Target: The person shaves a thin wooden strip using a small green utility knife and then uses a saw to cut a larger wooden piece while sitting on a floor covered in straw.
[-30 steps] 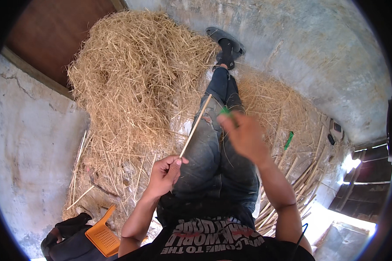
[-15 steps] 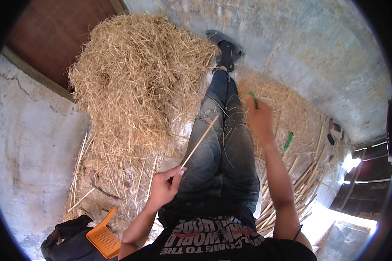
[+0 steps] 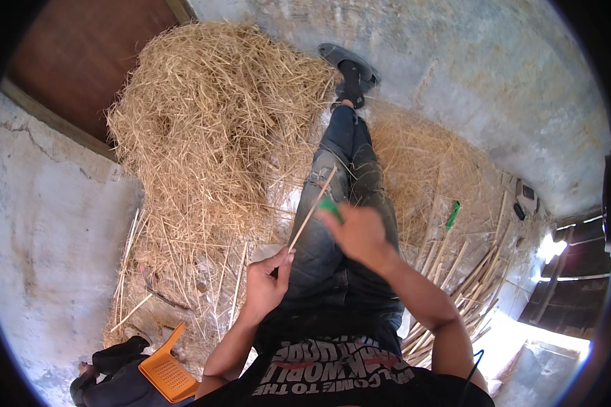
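Between the thumb and fingers of my left hand (image 3: 268,278) is the lower end of a thin, pale stick (image 3: 305,223). The stick slants up and away over the legs in worn dark jeans (image 3: 373,261). My right hand (image 3: 361,235) is closed on a small green strip (image 3: 330,209), smeared by motion. That strip sits right beside the stick's middle; I cannot tell whether the two touch. A similar green strip (image 3: 453,215) lies on the floor to the right.
A large heap of straw (image 3: 204,129) rises at the far left. Several long sticks (image 3: 472,288) lie on the right, near a pale device (image 3: 525,198) by the wall. An orange perforated plastic piece (image 3: 168,374) rests on dark cloth at the lower left. Walls stand around.
My right hand has swung left and nearer with the green strip, from beyond the right knee to the stick. My left hand still holds the stick, almost in the same place.
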